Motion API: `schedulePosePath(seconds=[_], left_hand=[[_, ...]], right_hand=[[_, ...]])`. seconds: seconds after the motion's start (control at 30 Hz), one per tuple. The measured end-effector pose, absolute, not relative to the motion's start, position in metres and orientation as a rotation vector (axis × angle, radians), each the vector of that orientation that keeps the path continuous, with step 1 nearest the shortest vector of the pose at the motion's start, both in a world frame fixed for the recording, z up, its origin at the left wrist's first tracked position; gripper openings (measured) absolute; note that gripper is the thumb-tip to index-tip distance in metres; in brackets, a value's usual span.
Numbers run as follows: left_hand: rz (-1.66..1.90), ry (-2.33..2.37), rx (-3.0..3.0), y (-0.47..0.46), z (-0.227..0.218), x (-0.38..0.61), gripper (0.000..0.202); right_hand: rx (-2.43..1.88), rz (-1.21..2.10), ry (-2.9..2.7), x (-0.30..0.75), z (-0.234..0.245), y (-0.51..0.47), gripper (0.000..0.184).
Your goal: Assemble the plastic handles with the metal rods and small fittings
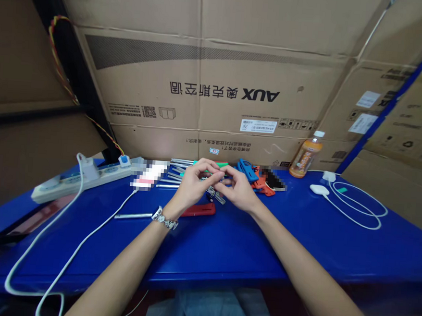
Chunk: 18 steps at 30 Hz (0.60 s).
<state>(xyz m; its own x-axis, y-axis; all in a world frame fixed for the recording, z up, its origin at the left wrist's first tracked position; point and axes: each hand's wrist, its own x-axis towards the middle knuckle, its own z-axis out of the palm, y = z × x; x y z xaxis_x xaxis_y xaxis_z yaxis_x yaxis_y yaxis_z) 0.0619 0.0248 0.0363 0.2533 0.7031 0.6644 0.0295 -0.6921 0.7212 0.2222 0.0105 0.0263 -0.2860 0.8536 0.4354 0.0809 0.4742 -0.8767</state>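
My left hand (196, 181) and my right hand (238, 189) meet over the middle of the blue table (204, 258), fingertips pinched together. Whatever lies between them is too small and hidden to make out. Below my left wrist a red plastic handle (202, 209) lies flat; a thin metal rod (133, 215) lies to its left. Several silver rods (173, 175) rest behind my left hand, partly covered by it. Small metal pieces (218, 196) lie under the fingers. Blue plastic handles (245, 170) and orange ones (266, 187) are piled beyond my right hand.
A cardboard wall (221, 62) closes off the back. At left lie a power strip (105, 172), a blurred-out bright device (154, 173) and a white cable (86, 238). At right stand an orange drink bottle (305, 157) and a small white case (319, 190) with a coiled cable.
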Motion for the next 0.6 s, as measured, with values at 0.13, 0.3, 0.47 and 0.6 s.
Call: schedulePosePath(seconds=[0.13, 0.3, 0.47, 0.6], left_hand=[[1.391, 0.652, 2.086, 0.025, 0.036, 0.057, 0.020], [1.500, 0.740, 1.951, 0.024, 0.037, 0.064, 0.019], [1.582, 0.732, 1.887, 0.023, 0.036, 0.069, 0.027], [1.537, 0.707, 1.966, 0.023, 0.035, 0.063, 0.019]], right_hand=[[-0.760, 1.165, -1.748, 0.229, 0.034, 0.008, 0.038], [-0.800, 1.049, -1.646, 0.219, 0.026, 0.014, 0.036], [-0.830, 0.755, -1.650, 0.208, 0.018, 0.017, 0.031], [-0.771, 0.930, -1.713, 0.216, 0.025, 0.010, 0.028]])
